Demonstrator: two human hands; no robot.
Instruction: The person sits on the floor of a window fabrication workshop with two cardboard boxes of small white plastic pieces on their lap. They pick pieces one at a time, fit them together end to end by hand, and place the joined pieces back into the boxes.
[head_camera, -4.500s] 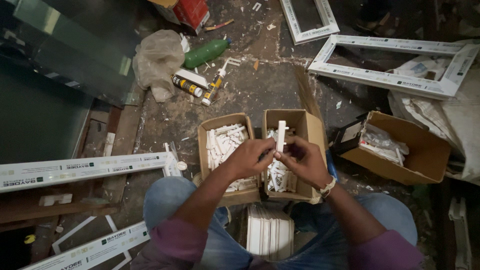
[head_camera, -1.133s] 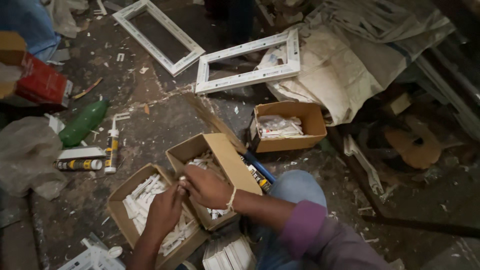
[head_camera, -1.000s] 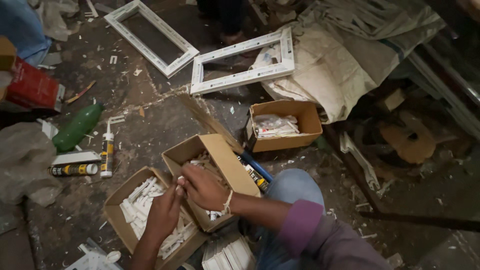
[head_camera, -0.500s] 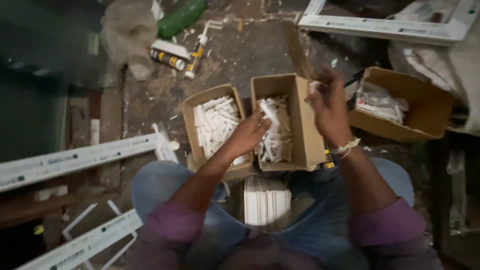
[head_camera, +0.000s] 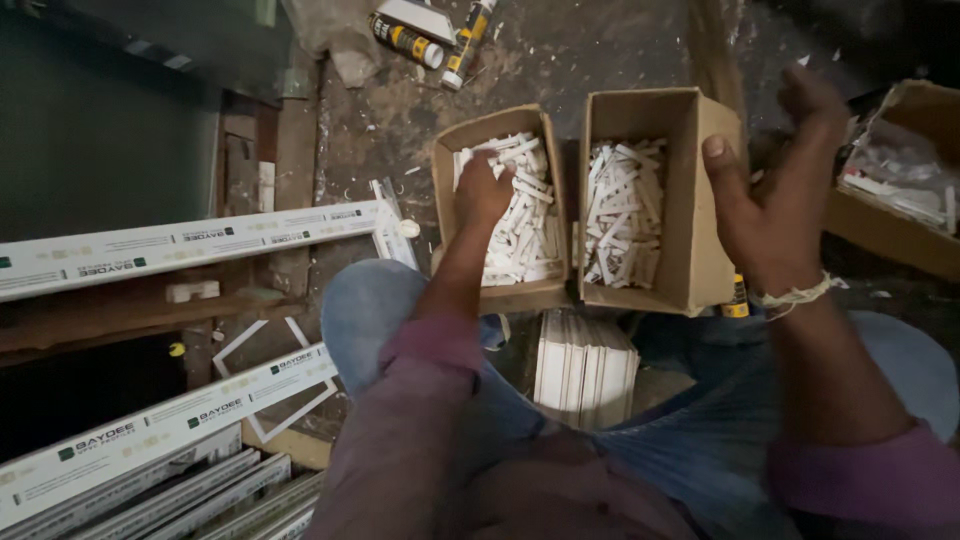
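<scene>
Head view: my left hand (head_camera: 487, 190) digs into the left box (head_camera: 500, 215), grip curled on white strips (head_camera: 525, 225); whether it holds one, I cannot tell. Right hand (head_camera: 775, 195) hovers wide, empty, beside the right box (head_camera: 650, 200). I judge picking underway; lifting one strip clear needs a pinch.

There is one view only, from the person's head, looking steeply down past the blue-jeaned knees (head_camera: 370, 310) onto the dirty concrete floor (head_camera: 390, 130). It sits close: two open cardboard boxes (head_camera: 700, 220) of small white plastic pieces fill the middle.
</scene>
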